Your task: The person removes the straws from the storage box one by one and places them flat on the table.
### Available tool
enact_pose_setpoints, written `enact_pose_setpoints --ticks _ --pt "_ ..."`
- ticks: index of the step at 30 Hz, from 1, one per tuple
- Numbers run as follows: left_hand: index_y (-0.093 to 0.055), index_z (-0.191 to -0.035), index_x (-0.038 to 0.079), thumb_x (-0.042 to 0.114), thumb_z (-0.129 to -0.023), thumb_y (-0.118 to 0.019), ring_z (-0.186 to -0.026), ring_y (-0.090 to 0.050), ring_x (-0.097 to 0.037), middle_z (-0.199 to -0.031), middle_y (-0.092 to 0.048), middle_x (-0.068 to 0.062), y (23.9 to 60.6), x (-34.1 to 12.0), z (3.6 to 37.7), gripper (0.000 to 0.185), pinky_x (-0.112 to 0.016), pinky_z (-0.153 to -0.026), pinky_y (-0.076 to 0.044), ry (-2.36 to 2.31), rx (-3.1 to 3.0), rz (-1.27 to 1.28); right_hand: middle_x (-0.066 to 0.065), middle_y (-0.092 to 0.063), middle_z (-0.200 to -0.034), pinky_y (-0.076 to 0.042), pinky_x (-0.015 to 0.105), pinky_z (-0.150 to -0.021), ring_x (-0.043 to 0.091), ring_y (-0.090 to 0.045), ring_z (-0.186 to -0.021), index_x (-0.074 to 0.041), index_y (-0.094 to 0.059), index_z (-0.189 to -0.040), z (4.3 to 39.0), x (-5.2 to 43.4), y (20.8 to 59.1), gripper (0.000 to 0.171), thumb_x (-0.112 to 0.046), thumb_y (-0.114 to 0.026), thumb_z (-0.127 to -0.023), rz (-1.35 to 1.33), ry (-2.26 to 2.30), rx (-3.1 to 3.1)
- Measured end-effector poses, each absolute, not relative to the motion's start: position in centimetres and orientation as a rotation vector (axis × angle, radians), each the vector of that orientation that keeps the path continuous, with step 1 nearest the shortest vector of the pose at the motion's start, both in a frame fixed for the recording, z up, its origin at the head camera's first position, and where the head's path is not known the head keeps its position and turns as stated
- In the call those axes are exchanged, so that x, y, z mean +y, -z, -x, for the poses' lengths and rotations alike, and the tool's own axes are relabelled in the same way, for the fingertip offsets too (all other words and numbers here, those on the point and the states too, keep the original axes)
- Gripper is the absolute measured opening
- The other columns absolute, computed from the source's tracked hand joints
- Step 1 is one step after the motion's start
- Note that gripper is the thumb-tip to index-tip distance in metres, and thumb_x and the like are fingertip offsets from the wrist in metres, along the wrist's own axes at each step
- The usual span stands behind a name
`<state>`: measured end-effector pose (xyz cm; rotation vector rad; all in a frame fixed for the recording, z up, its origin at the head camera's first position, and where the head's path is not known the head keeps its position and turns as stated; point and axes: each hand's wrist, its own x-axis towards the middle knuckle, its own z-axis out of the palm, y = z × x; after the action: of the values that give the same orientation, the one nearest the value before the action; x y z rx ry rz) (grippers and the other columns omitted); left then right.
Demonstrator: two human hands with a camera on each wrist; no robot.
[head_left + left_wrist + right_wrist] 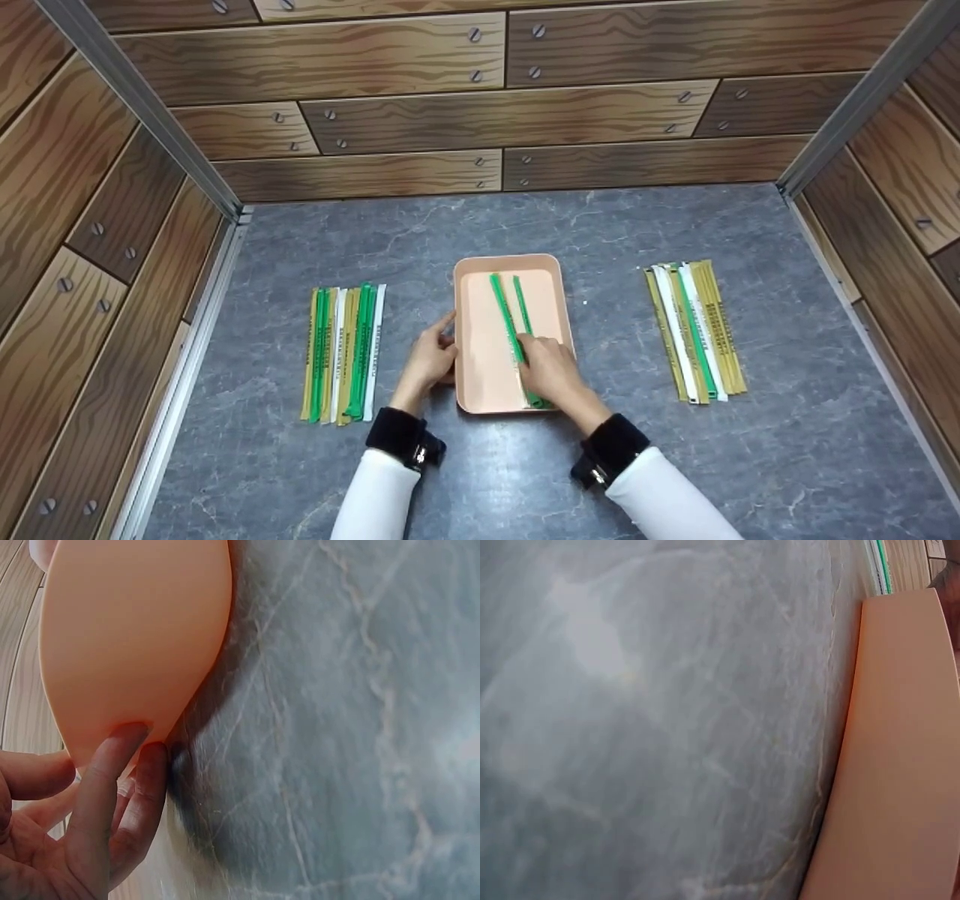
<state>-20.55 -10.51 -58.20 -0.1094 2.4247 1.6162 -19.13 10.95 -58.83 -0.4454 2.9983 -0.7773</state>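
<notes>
A: What are the hands doing?

B: The right hand [551, 369] is pressing its fingers down on the green sticks [508, 319] in the tray [480, 352]; whether it is pinching one, I cannot tell. The left hand [429, 358], fingers relaxed, is steadying the tray's left wall.

A: Which step is this?

B: Probably laying sticks in the tray at the worktop's [600, 232] middle. Next calls for reaching a pile: left pile [343, 351] near the left edge, right pile [696, 328] toward the right.
</notes>
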Motion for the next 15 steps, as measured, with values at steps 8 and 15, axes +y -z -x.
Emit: enact_pose_setpoints --ticks 8,15 --pt "-0.044 -0.149 0.012 -0.009 -0.087 -0.051 -0.072 -0.065 -0.022 -0.094 -0.066 -0.016 58.2 -10.6 20.5 0.066 -0.035 -0.054 -0.057 -1.622 2.411 0.104 -0.004 -0.054 -0.066 -0.047 0.03 -0.053 0.012 -0.051 -0.058 0.005 -0.061 -0.127 19.3 12.0 57.6 0.046 0.004 -0.066 -0.081 0.343 1.134 2.868" --pt "-0.042 -0.15 0.013 -0.008 -0.088 -0.05 -0.074 -0.065 -0.023 -0.097 -0.066 -0.017 58.2 -10.6 20.5 0.066 -0.033 -0.052 -0.056 -1.616 2.396 0.111 0.01 -0.061 -0.081 -0.054 0.03 -0.05 0.019 -0.063 -0.064 0.005 -0.058 -0.131 19.3 15.0 55.2 0.05 0.011 -0.065 -0.081 0.241 1.461 2.719"
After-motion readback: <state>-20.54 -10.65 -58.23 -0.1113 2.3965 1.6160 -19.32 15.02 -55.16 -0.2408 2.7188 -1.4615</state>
